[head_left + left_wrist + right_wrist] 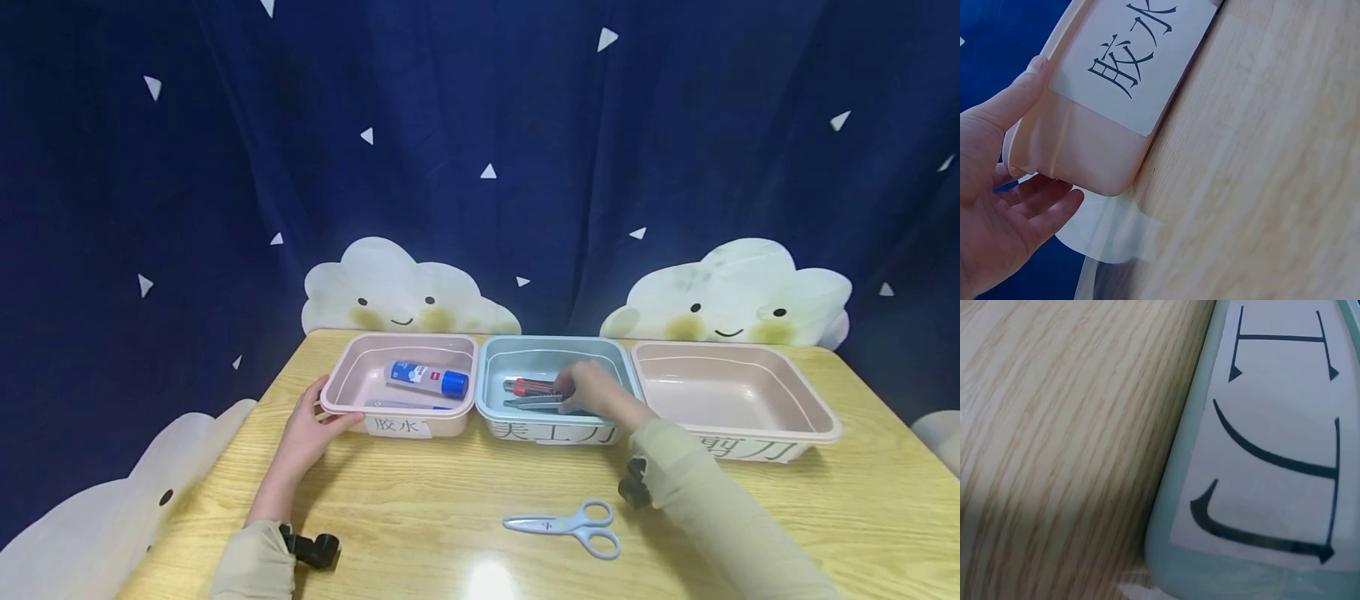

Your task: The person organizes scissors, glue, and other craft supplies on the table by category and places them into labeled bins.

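Observation:
My left hand (311,425) grips the front left corner of a pink bin (341,387). In the left wrist view the thumb lies at the rim, beside the white label (1129,62), and the fingers curl round the side. Inside that bin lie a glue bottle (427,378) with a blue cap and a slim clear stick with a blue end (408,405). My right hand (592,388) reaches into the blue bin (491,358) and pinches the right end of a grey utility knife (534,403). A red utility knife (527,387) lies just behind it. The right wrist view hides that hand.
Light blue scissors (562,523) lie on the wooden table (420,517) in front of the bins, handles toward the right. To the right stands another pink bin (817,408) with a label. A dark blue curtain (450,100) with cloud shapes hangs behind.

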The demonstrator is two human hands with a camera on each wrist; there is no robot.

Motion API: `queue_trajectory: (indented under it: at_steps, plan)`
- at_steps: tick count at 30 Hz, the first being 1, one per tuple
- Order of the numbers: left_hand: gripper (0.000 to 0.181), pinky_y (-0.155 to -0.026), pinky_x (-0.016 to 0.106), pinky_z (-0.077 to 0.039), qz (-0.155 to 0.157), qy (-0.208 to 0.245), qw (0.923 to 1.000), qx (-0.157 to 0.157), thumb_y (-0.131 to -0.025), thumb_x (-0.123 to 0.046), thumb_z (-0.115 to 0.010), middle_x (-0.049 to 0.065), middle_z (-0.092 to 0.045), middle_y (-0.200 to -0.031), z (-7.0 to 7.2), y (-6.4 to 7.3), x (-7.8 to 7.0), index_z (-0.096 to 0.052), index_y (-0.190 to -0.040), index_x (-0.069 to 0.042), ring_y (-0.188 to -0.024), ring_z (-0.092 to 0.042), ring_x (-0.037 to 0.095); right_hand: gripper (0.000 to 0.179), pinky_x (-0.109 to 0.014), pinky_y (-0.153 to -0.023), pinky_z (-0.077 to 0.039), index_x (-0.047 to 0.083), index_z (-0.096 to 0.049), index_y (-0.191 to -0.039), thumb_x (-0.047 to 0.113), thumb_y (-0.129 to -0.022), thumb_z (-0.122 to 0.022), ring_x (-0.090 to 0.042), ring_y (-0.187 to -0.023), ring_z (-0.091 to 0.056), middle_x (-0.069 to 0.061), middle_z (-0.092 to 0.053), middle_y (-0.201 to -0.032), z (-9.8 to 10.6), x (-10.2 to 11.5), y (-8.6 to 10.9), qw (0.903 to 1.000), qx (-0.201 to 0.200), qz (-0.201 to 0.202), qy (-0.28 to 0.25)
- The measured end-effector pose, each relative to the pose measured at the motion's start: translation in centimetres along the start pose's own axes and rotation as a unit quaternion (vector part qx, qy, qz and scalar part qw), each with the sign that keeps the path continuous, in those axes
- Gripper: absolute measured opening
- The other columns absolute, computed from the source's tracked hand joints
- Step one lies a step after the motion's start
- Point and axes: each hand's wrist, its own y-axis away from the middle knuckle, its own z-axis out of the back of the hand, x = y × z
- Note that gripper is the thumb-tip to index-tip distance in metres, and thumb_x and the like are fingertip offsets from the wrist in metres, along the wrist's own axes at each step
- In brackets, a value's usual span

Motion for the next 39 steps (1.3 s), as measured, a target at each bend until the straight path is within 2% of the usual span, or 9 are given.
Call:
queue_trajectory:
  at_steps: [9, 17, 26, 31, 39]
  plan:
    - [0.097, -0.098, 0.043, -0.044, 0.003, 0.0, 1.0, 0.0, -0.073, -0.037, -0.075, 0.019, -0.027, -0.143, 0.0, 0.1, 0.0, -0.016, -0.145, -0.008, -0.121, -0.038, 0.035, 0.027, -0.04, -0.079, -0.052, 0.005, -0.07, -0.091, 0.009, -0.065, -0.078, -0.022, -0.083, -0.063, -0.007, -0.069, -0.086, 0.0, 0.1, 0.0, 0.9998, 0.006, -0.016, -0.009]
    - [0.096, -0.098, 0.043, -0.044, -0.003, -0.003, 1.0, 0.0, -0.074, -0.037, -0.074, 0.018, -0.029, -0.142, 0.0, 0.0, 0.2, -0.017, -0.145, -0.008, -0.121, -0.039, 0.035, 0.025, -0.041, -0.081, -0.052, 0.003, -0.069, -0.092, 0.007, -0.068, -0.075, -0.023, -0.084, -0.062, -0.007, -0.068, -0.087, 0.3, -0.2, 0.2, 0.9996, -0.002, -0.013, -0.023]
    - [0.096, -0.098, 0.044, -0.044, -0.006, -0.006, 1.0, -0.002, -0.073, -0.038, -0.074, 0.018, -0.03, -0.141, 0.2, 0.1, 0.0, -0.017, -0.145, -0.009, -0.121, -0.039, 0.036, 0.01, -0.039, -0.073, -0.053, 0.004, -0.069, -0.088, 0.004, -0.08, -0.064, -0.02, -0.076, -0.063, -0.006, -0.068, -0.081, 1.4, 0.0, 1.0, 0.999, -0.044, 0.011, 0.001]
    - [0.094, -0.097, 0.044, -0.045, -0.024, 0.0, 0.9997, -0.003, -0.073, -0.036, -0.075, 0.019, -0.032, -0.139, 0.1, 0.1, 0.2, -0.02, -0.144, -0.008, -0.119, -0.04, 0.036, 0.01, -0.038, -0.072, -0.053, 0.004, -0.068, -0.087, 0.002, -0.079, -0.064, -0.017, -0.072, -0.062, -0.004, -0.067, -0.076, 1.8, 0.2, 1.7, 0.9974, -0.064, 0.031, 0.013]
    - [0.095, -0.097, 0.045, -0.045, -0.025, 0.001, 0.9997, -0.003, -0.074, -0.037, -0.074, 0.019, -0.031, -0.141, 0.1, 0.2, 0.4, -0.018, -0.145, -0.008, -0.12, -0.039, 0.036, 0.014, -0.041, -0.075, -0.053, 0.005, -0.07, -0.083, -0.004, -0.076, -0.061, -0.022, -0.082, -0.063, -0.004, -0.068, -0.08, 2.7, 0.9, 4.0, 0.992, -0.109, 0.062, 0.016]
